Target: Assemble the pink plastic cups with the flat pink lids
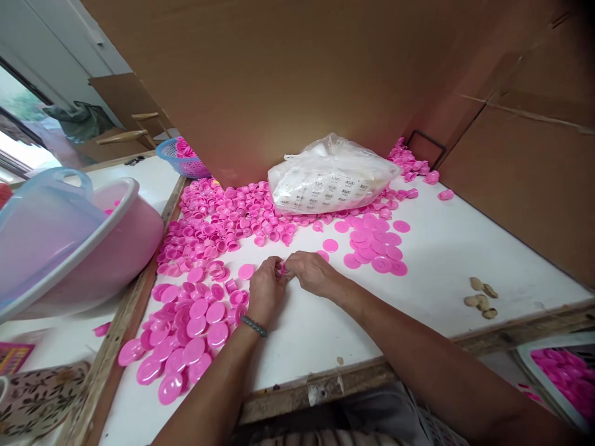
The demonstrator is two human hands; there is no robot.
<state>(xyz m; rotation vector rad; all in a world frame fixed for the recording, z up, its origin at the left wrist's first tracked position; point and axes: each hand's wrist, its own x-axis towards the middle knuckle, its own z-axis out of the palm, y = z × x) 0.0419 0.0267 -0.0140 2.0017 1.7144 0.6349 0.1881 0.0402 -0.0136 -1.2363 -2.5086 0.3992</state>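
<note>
Nearest, to the left of the grip, a pile of round-topped pink pieces lies on the white tabletop. At the grip, the left hand and right hand meet, fingertips apparently pinched on a small pink piece mostly hidden between them; this looks like close two-handed handling, calling for a light, steady pinch next. Beyond the grip, flat pink discs lie to its right, small pink cups to its left, and a plastic bag farther back.
</note>
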